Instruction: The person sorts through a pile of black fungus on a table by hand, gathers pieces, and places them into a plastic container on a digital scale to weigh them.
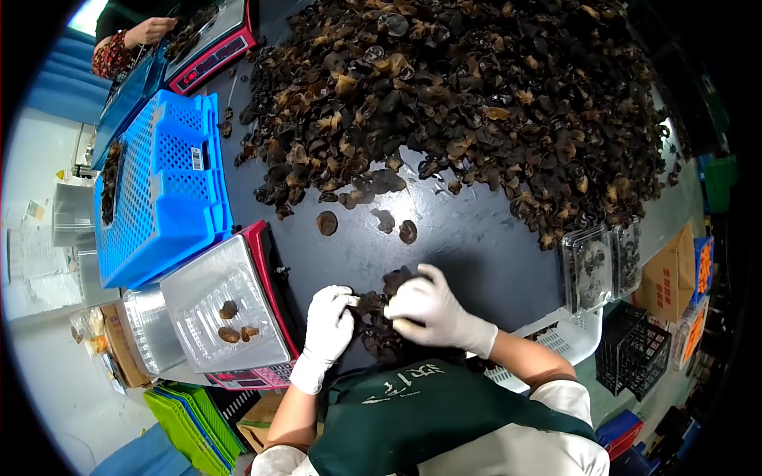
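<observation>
A small clump of dark wood ear mushrooms (378, 332) lies on the table's near edge, just in front of the green apron (413, 416). My left hand (329, 324), in a white glove, touches the clump's left side with curled fingers that pinch its edge. From the right, my gloved right hand (429, 308) closes over more of the mushrooms; its fingertips are partly hidden. Beyond my hands lie a few loose pieces, including a round wood ear mushroom (327, 223). A big heap of wood ear mushrooms (460, 103) covers the far table.
On my left stands a red scale (226, 305) with several mushroom pieces on its tray. Behind it is a blue crate (171, 190). Another person's hand (151, 31) is near a second scale (210, 63). Clear plastic boxes (587, 270) and a white basket (563, 337) sit right.
</observation>
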A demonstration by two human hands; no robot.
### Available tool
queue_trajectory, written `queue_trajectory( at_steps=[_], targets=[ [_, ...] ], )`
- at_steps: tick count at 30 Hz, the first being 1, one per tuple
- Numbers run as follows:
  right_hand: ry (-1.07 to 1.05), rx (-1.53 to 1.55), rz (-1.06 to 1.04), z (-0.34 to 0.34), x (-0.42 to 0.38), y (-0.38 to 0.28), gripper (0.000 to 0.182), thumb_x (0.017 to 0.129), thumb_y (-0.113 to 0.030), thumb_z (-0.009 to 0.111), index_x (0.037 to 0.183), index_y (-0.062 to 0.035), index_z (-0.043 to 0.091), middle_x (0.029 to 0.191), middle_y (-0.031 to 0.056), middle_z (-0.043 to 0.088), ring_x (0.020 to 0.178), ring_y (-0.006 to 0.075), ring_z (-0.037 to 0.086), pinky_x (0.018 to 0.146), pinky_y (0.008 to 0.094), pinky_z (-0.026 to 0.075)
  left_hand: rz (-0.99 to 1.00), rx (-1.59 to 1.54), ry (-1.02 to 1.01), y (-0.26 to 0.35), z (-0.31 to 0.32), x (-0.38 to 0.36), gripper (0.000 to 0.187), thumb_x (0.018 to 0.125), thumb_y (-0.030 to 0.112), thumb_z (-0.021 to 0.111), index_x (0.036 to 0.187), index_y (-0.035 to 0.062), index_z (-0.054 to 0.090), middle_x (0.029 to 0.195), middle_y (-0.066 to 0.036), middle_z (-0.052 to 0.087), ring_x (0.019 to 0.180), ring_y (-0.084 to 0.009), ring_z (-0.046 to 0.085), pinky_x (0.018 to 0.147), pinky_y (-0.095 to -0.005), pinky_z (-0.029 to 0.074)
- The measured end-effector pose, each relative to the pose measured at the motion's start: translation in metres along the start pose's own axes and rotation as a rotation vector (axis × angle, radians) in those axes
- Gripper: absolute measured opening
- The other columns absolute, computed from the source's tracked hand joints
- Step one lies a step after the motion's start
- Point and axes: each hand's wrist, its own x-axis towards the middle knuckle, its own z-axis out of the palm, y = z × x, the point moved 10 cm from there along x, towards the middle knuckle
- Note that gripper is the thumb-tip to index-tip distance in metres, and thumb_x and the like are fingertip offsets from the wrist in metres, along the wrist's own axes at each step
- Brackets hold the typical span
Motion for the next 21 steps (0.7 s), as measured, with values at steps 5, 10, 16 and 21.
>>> queue_trajectory(
  at_steps=[5, 10, 16, 21],
  targets=[
    [0.370, 0.001, 0.058, -0.046, 0.060, 0.042, 0.014, 0.081, -0.007, 0.062, 0.095, -0.0061, 0.065, 0.093, 0.0087, 0.066, 0.089, 0.0271, 0.062, 0.084, 0.0359, 0.047, -0.163, -0.116, 0.129, -0.017, -0.014, -0.005, 0.029, 0.071, -0.005, 0.054, 0.098, 0.0031, 0.063, 0.107, -0.015, 0.062, 0.103, -0.0326, 0.057, 0.095, -0.0397, 0.044],
    [0.180, -0.090, 0.058, -0.002, 0.080, 0.087, 0.028, 0.083, -0.006, 0.058, 0.110, -0.0068, 0.064, 0.106, 0.0115, 0.062, 0.091, 0.0287, 0.058, 0.085, 0.0382, 0.047, -0.135, -0.110, 0.157, -0.007, -0.017, 0.007, 0.033, 0.075, -0.004, 0.055, 0.106, 0.0033, 0.063, 0.108, -0.015, 0.062, 0.104, -0.0317, 0.057, 0.095, -0.0387, 0.044],
    [0.175, 0.391, 0.472, -0.041, 0.051, 0.091, 0.015, 0.083, -0.002, 0.057, 0.095, -0.0024, 0.066, 0.085, 0.0086, 0.065, 0.074, 0.0194, 0.061, 0.071, 0.0293, 0.050, -0.114, -0.108, 0.175, -0.008, -0.017, 0.020, 0.036, 0.075, -0.005, 0.056, 0.109, 0.0037, 0.063, 0.110, -0.014, 0.061, 0.105, -0.0304, 0.057, 0.095, -0.0373, 0.045],
    [0.048, 0.418, 0.396, -0.042, 0.003, 0.067, 0.013, 0.079, 0.002, 0.057, 0.088, -0.0006, 0.066, 0.088, 0.0095, 0.069, 0.083, 0.0200, 0.067, 0.075, 0.0297, 0.052, -0.147, -0.185, 0.251, -0.011, -0.016, 0.044, 0.027, 0.079, -0.003, 0.058, 0.105, 0.0024, 0.063, 0.105, -0.013, 0.062, 0.102, -0.0287, 0.059, 0.093, -0.0351, 0.046]
  ],
)
